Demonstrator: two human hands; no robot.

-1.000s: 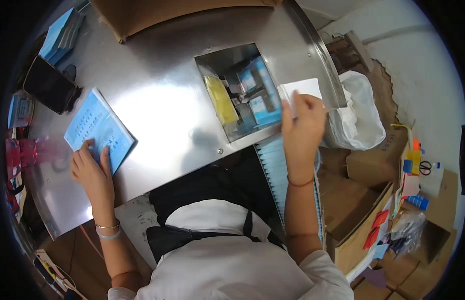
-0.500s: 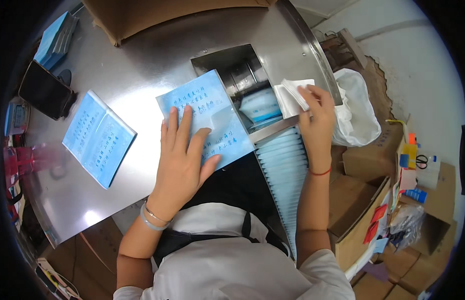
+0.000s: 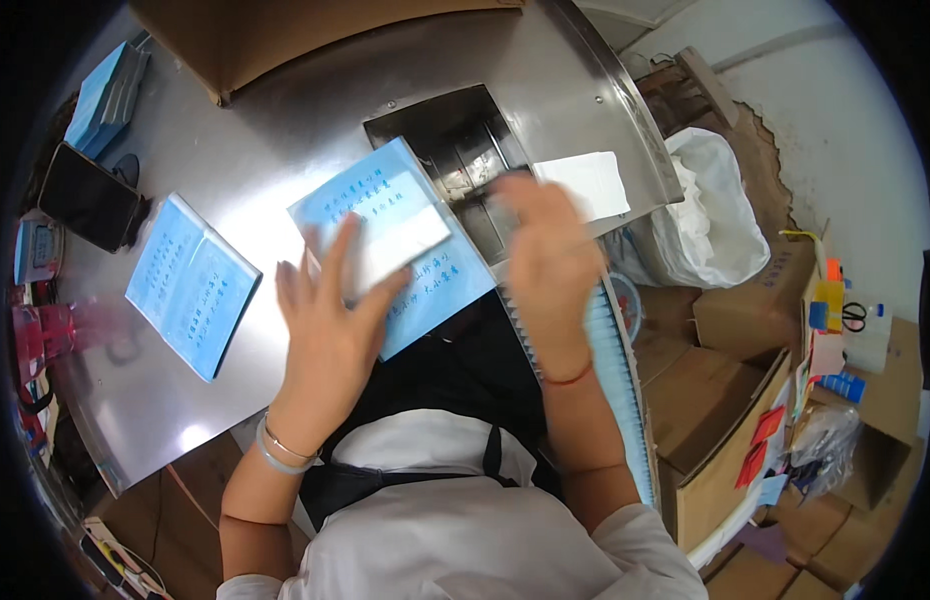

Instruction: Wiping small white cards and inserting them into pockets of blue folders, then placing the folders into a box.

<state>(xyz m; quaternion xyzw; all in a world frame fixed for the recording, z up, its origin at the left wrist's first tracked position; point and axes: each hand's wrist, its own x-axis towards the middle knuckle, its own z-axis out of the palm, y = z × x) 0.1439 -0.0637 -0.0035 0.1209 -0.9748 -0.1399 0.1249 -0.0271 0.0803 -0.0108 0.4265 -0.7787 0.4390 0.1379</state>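
A light blue flat packet [image 3: 385, 200] with printed lines lies on the steel table [image 3: 285, 150], its far corner over a rectangular recess [image 3: 450, 135]. My left hand [image 3: 330, 325] rests on the packet's near part with fingers spread. A white rectangular piece [image 3: 405, 245] lies between its index finger and thumb. My right hand [image 3: 545, 255] is blurred, hovering over the packet's right edge and the recess; its grip is hidden. A white sheet [image 3: 590, 182] lies just beyond it on the table's right rim.
A second blue packet [image 3: 190, 285] lies to the left, near a dark phone [image 3: 90, 210] and a blue stack [image 3: 105, 85]. A cardboard box [image 3: 285, 30] stands at the back. A row of blue masks [image 3: 615, 370], a white bag [image 3: 710, 215] and cardboard boxes [image 3: 725, 400] are on the right.
My right hand has left the white sheet and swung left over the recess edge. A white piece now lies on the packet by my left hand, which has shifted slightly.
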